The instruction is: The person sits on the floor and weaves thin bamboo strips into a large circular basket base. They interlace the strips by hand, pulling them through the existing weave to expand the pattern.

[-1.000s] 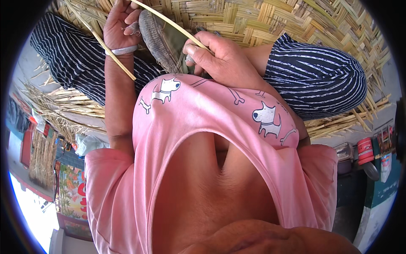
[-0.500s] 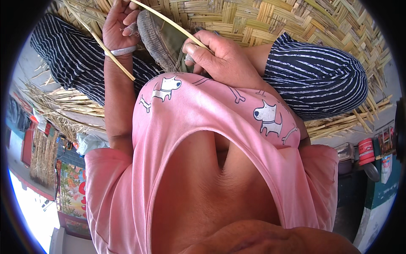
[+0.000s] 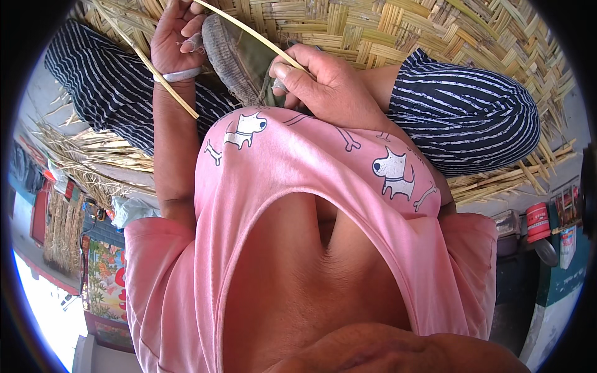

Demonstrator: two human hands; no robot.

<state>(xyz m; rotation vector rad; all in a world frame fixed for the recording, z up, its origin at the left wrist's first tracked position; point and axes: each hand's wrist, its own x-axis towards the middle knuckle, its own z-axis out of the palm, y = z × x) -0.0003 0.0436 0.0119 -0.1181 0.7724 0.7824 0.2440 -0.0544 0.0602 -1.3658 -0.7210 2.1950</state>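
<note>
Both hands — left hand, right hand — grip a bamboo strip

Bright, even daylight, sharp at the centre.
A dark fisheye ring bent the edges; the lower left corner was blown out white, and shadows stayed soft.

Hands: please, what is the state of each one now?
Left hand: closed on a thin bamboo strip.
Right hand: fingers pinching a second strip.
</note>
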